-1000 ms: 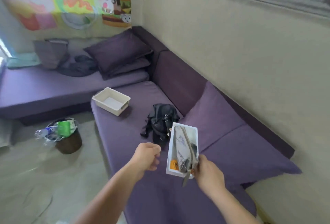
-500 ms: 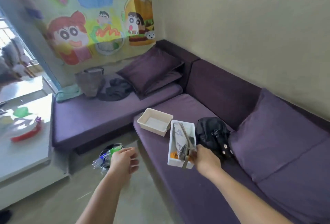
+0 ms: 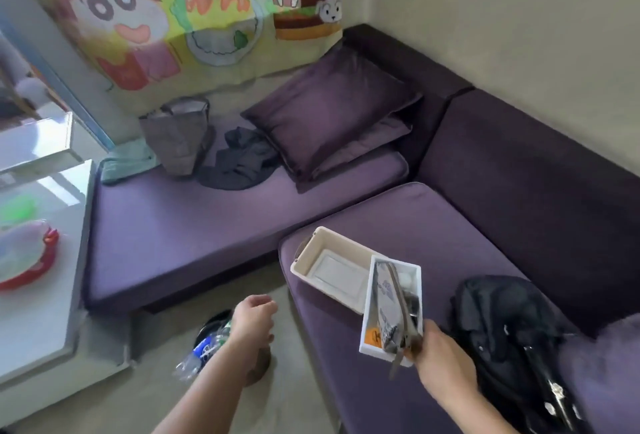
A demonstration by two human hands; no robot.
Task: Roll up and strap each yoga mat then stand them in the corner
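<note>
No yoga mat shows in the head view. My right hand [image 3: 438,352] grips the near end of a narrow white box [image 3: 391,305] and holds it above the purple sofa seat [image 3: 433,225]. Inside the box lie a grey strap [image 3: 398,291], a printed packet and small items. A strap end hangs below my fingers. My left hand [image 3: 252,321] hovers over the floor to the left with loosely curled fingers, holding nothing.
A cream tray [image 3: 329,271] sits on the seat just beyond the box. A black bag [image 3: 512,336] lies to the right. Purple cushions [image 3: 332,111], dark clothes [image 3: 239,163] and a grey tote [image 3: 180,135] fill the far sofa. A bin with bottles [image 3: 207,343] stands under my left arm; a white table [image 3: 41,260] is left.
My view has swung left and down toward the sofa corner. The box has stayed in my right hand, now over the cream tray's near edge. My left hand dropped lower over the bin.
</note>
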